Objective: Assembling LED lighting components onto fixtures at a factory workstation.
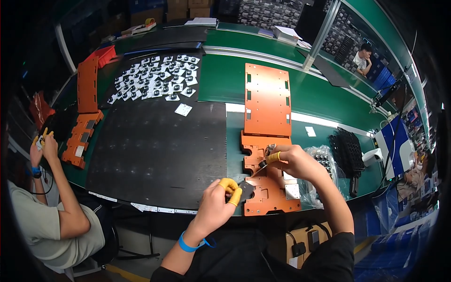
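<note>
My left hand [217, 203], with yellow finger cots on its fingers, pinches a small flat dark plate [245, 191] near the front of the orange fixture [268, 123]. Over the fixture's lower, recessed half is my right hand [297, 162], also wearing a yellow finger cot. Its closed fingers grip a small black round part [262, 164], which reaches toward the plate. A small metallic piece [269, 149] shows beside those fingers; whether it belongs to the gripped part, I cannot tell. White square cards [292, 191] lie on the fixture's right side.
Rows of black round parts on white cards [157, 77] cover the far left of a black mat [159, 150]. Right of the fixture are a clear plastic bag of parts [324, 162] and black trays [346, 152]. A co-worker's hands [43, 145] work at another orange fixture [82, 136].
</note>
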### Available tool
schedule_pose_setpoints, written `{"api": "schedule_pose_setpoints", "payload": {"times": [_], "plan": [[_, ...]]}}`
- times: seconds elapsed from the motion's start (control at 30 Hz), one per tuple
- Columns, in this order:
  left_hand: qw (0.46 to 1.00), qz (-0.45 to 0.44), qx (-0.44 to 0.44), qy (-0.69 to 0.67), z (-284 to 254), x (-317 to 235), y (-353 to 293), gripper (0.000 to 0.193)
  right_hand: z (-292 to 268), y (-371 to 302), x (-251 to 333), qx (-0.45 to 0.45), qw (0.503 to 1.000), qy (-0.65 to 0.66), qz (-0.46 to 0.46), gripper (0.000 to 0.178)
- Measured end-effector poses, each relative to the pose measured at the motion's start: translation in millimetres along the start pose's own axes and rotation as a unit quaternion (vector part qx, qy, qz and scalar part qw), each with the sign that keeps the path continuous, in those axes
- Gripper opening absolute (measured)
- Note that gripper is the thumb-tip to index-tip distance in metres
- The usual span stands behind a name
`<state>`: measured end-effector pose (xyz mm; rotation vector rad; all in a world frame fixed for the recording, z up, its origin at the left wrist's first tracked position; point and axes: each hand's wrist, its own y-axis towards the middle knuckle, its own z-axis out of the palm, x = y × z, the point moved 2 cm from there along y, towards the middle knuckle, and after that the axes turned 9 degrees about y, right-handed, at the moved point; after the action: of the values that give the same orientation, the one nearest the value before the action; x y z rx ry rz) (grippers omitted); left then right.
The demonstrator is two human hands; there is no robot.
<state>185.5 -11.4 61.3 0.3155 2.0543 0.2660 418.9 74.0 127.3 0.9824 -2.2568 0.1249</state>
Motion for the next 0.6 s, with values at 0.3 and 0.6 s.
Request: {"api": "schedule_pose_setpoints", "payload": {"times": [0.3, 0.6], "plan": [[0.9, 0.158, -0.17, 0.368, -63, 20, -4, 0.025, 31, 1, 11, -0.1, 0.971, -0.123, -0.18, 0.027], [0.911, 0.148, -0.148, 0.355, -69, 49, -14, 0.021, 61, 18, 14, -0.077, 0.947, -0.159, -0.267, 0.033]]}}
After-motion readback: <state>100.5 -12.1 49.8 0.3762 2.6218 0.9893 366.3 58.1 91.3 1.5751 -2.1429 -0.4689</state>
